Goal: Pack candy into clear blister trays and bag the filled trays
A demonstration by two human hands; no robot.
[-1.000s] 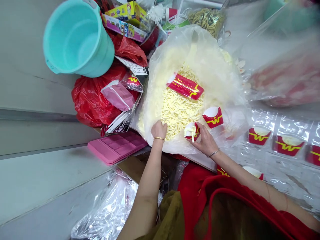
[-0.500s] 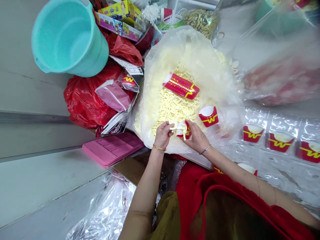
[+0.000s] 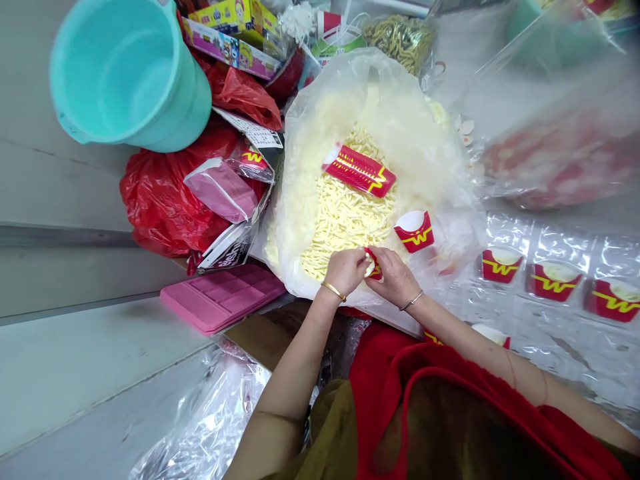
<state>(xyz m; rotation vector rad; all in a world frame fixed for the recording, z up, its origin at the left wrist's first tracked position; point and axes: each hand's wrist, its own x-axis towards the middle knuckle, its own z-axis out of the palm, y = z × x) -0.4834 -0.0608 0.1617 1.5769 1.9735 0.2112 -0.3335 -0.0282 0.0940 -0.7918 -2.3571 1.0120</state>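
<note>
A small red fry carton [image 3: 378, 272] with a yellow zigzag is gripped by my right hand [image 3: 396, 275], low over the front of a clear plastic bag [image 3: 300, 173]. My left hand [image 3: 347, 270] is closed at the carton's mouth, fingertips pinched on pale fry-shaped sticks; the fingers partly hide them. Loose fry-shaped sticks [image 3: 345, 217] fill the middle of the bag. On top of them lies a nested stack of red cartons [image 3: 363, 172]. Just right of my hands, a single carton [image 3: 415, 231] stands open on the bag.
Several red cartons [image 3: 502, 265] sit in rows on clear plastic at right. A turquoise bucket [image 3: 193, 107] and red bags [image 3: 170, 200] stand at left, above a pink tray [image 3: 225, 297]. A bag of reddish pieces [image 3: 560, 160] lies at far right.
My left hand has moved right to the carton, bringing the pale sticks from beside it to its mouth. My right hand keeps hold of the carton. The view has shifted slightly.
</note>
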